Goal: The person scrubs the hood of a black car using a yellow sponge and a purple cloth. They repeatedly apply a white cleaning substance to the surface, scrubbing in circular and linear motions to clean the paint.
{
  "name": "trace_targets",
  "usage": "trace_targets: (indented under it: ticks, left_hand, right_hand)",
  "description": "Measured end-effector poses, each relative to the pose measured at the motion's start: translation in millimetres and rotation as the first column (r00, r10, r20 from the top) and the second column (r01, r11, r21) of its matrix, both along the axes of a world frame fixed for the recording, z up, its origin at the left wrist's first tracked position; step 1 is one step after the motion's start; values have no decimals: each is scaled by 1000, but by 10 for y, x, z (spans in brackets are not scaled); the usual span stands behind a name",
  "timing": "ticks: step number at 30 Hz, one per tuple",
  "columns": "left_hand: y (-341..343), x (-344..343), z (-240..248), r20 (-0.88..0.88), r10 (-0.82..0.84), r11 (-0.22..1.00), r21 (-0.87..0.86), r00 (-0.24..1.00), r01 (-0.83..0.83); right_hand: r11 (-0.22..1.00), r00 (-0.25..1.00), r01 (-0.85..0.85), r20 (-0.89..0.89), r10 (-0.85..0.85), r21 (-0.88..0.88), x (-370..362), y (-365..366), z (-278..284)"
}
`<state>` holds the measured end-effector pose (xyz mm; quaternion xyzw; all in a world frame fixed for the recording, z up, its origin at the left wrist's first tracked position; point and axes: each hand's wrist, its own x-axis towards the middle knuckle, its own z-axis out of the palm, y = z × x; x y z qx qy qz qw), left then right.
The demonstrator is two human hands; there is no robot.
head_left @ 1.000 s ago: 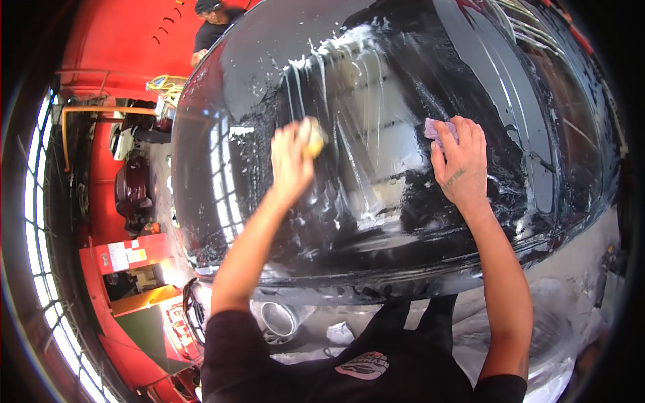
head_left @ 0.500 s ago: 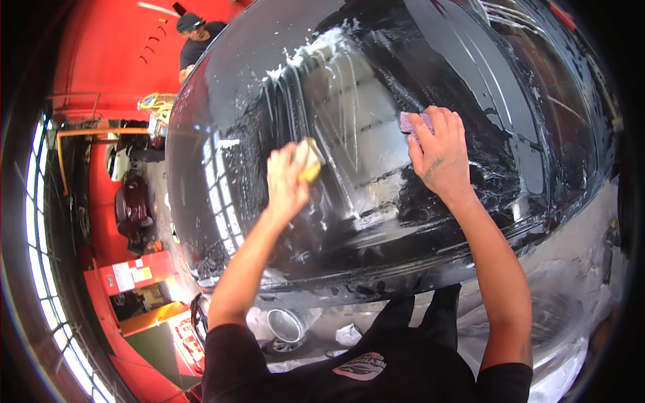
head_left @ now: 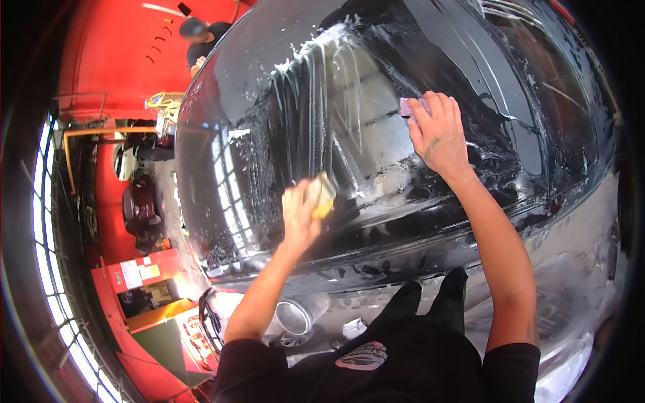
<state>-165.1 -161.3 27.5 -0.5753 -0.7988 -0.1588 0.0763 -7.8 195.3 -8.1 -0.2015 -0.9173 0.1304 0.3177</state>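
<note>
Fingers of left hand pinched around yellow foam sponge; right hand pressed flat on pink cloth. Grit could be dragged across soapy glossy black car panel, scratching likely.

car body – glossy black paint, wet, soapy | sponge – yellow foam, matt

A red wall fills the upper left of the room. Below it runs a curved row of bright windows, throwing daylight inward. Near the wall's foot stand a yellow rail and a dark seat, and farther down a red cabinet. The wet grey floor lies far right of the wall.
</note>
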Motion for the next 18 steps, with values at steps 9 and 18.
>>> trace_targets:
  ticks: [9,18]
  left_hand:
    - [1987,-1883,149,-175,305,950,-7,936,-311]
    - [-344,721,233,124,173,985,-32,977,-171]
  right_hand:
    - [996,996,-63,-66,67,58,-110,-80,31]
    - [998,999,0,-36,3,65,-64,-134,3]
